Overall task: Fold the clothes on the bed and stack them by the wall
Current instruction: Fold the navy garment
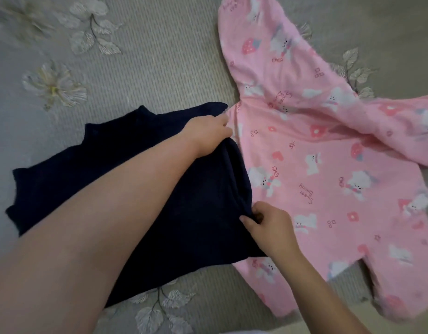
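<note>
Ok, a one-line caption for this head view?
Both hands, left hand and right hand, grip the navy top's edge beside the pink pyjamas.

The whole view is filled by a bed (145, 75) under a grey-beige cover with a fine ribbed weave, lit softly and evenly with no hard shadows. Pale embroidered flowers (54, 84) and silvery leaf sprigs (92, 32) are scattered over the cover toward its far left corner, more leaves (355, 68) lie toward the far right, and another sprig (160, 309) sits at the near edge. No wall, floor or window shows in the view.
</note>
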